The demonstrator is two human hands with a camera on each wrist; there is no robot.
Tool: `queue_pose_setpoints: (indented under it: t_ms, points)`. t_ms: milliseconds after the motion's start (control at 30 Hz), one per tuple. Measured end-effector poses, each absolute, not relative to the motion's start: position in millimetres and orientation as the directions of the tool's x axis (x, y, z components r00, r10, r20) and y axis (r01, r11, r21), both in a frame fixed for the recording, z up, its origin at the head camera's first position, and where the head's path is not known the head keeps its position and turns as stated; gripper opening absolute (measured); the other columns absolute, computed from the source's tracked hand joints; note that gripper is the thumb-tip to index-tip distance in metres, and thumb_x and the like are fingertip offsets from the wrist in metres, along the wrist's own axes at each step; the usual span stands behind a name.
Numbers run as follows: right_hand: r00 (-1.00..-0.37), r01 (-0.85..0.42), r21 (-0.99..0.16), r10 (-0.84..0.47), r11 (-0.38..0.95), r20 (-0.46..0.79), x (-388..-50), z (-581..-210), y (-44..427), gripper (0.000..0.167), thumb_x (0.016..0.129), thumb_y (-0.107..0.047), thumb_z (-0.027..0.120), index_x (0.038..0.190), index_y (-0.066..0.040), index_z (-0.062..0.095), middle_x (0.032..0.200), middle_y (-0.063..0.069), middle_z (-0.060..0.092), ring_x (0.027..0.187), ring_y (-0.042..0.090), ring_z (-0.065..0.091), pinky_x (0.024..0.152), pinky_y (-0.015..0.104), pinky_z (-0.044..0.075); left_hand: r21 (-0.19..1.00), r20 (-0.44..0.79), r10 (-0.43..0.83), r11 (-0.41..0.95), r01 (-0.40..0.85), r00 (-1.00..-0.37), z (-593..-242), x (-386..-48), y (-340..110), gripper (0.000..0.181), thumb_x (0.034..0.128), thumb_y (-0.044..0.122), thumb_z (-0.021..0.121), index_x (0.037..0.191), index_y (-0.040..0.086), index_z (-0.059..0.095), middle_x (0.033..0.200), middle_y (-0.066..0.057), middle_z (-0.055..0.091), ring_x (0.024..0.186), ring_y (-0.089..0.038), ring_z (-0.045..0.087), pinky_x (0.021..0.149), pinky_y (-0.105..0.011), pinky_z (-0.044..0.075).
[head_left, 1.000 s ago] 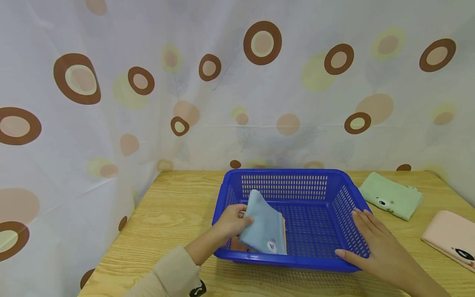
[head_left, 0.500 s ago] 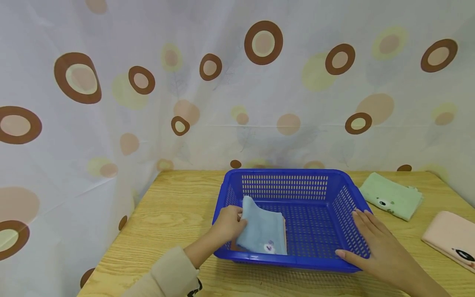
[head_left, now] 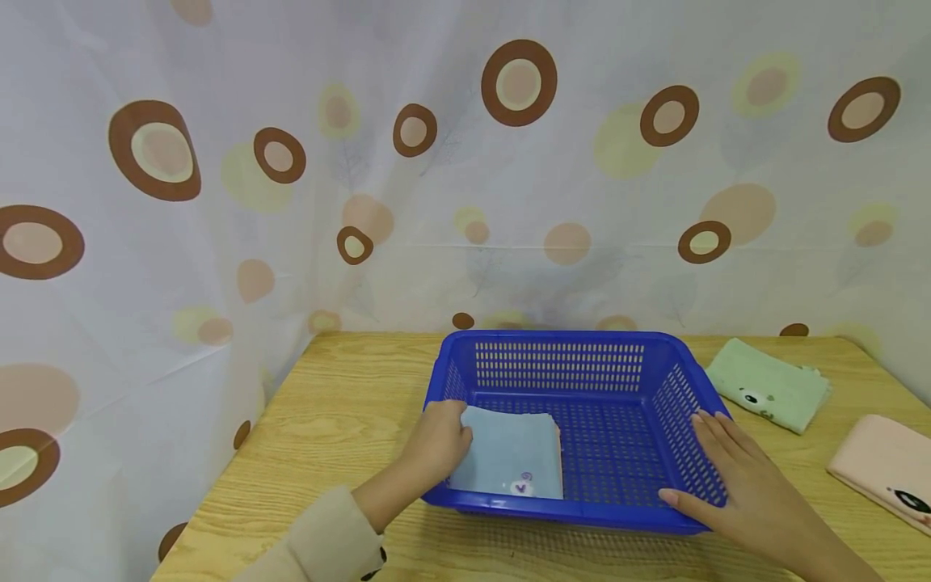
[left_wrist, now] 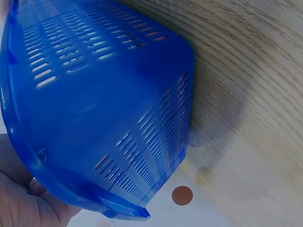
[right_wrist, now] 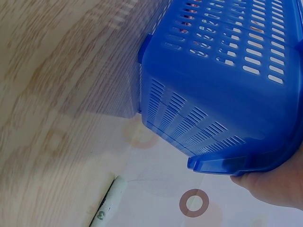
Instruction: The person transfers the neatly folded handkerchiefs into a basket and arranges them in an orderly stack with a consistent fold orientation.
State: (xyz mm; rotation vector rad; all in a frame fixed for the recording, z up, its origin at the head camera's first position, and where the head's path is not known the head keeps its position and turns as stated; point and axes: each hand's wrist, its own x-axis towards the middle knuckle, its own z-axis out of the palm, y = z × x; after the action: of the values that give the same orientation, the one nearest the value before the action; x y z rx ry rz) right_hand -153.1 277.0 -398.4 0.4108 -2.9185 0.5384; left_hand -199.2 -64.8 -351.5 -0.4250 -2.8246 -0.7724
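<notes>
Inside the blue plastic basket (head_left: 611, 513), a folded light-blue towel (head_left: 509, 453) lies at the left, a small white and purple motif near its front edge. An orange edge shows along its right side, apparently another cloth beneath. My left hand (head_left: 436, 444) reaches over the left rim with curled fingers and grips the towel's left edge; the fingertips are hidden. My right hand (head_left: 749, 485) rests on the basket's right front corner, fingers straight along the right rim and thumb over the front one. Both wrist views show mainly the basket's outer walls (left_wrist: 94, 94).
A folded green towel (head_left: 771, 384) with a bear face lies right of the basket on the wooden table (head_left: 342, 404). Nearer the right edge is a folded pink towel (head_left: 883, 461). A patterned curtain (head_left: 465, 162) hangs behind and at the left.
My left hand has moved slightly left and down, bringing the raised left part of the blue towel down flat in the basket. The right hand stays on the rim.
</notes>
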Motion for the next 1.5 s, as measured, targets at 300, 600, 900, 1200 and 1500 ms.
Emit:
queue_pose_setpoints:
  t_ms: [300, 600, 900, 1200, 1500]
  points:
    - [-0.951, -0.293, -0.332, -0.238, 0.897, 0.196, -156.0, -401.1, 278.1, 0.097, 0.083, -0.050, 0.060, 0.143, 0.012, 0.015, 0.148, 0.034, 0.016, 0.140, 0.045, -0.002, 0.113, 0.054, -0.010, 0.495, 0.334, 0.266, 0.767, 0.409, -0.904, -353.7, -194.4, -71.5, 0.023, 0.0862, 0.006, 0.059, 0.106, -0.004, 0.066, 0.086, -0.011, 0.069, 0.063, -0.010, 0.058, 0.053, -0.017, 0.046]
    - [-0.952, -0.291, -0.326, -0.239, 0.899, 0.192, -156.4, -401.8, 278.9, 0.098, 0.083, -0.051, 0.060, 0.143, 0.011, 0.015, 0.149, 0.034, 0.014, 0.141, 0.044, -0.004, 0.113, 0.051, -0.013, 0.424, 0.482, 0.363, 0.700, 0.575, -0.797, -366.5, -187.6, -86.6, 0.033, 0.0879, 0.016, 0.060, 0.114, -0.004, 0.062, 0.118, -0.017, 0.063, 0.113, -0.031, 0.058, 0.095, -0.042, 0.048]
    - [-0.951, -0.291, -0.323, -0.236, 0.901, 0.199, -153.8, -398.5, 276.5, 0.097, 0.083, -0.049, 0.062, 0.142, 0.013, 0.017, 0.147, 0.035, 0.017, 0.140, 0.047, 0.000, 0.114, 0.053, -0.009, 0.293, 0.435, 0.458, 0.742, 0.603, -0.775, -372.5, -178.9, -93.3, 0.072, 0.0871, 0.044, 0.054, 0.137, -0.006, 0.040, 0.147, -0.022, 0.033, 0.136, -0.038, 0.030, 0.110, -0.052, 0.030]
    - [-0.952, -0.289, -0.333, -0.234, 0.898, 0.195, -154.1, -399.0, 276.7, 0.097, 0.083, -0.050, 0.061, 0.143, 0.012, 0.016, 0.148, 0.035, 0.016, 0.140, 0.045, -0.003, 0.113, 0.056, -0.007, 0.241, 0.300, 0.459, 0.812, 0.532, -0.836, -375.7, -176.9, -93.7, 0.090, 0.0853, 0.057, 0.049, 0.144, -0.006, 0.023, 0.153, -0.022, 0.015, 0.142, -0.040, 0.009, 0.115, -0.053, 0.016]
    - [-0.954, -0.286, -0.331, -0.233, 0.900, 0.190, -153.4, -397.8, 275.9, 0.097, 0.083, -0.049, 0.061, 0.142, 0.013, 0.017, 0.147, 0.035, 0.017, 0.140, 0.046, -0.001, 0.113, 0.056, -0.007, 0.231, 0.234, 0.456, 0.832, 0.504, -0.859, -374.6, -180.6, -93.4, 0.098, 0.0846, 0.066, 0.042, 0.146, -0.005, 0.015, 0.154, -0.021, 0.009, 0.144, -0.036, 0.005, 0.117, -0.049, 0.012]
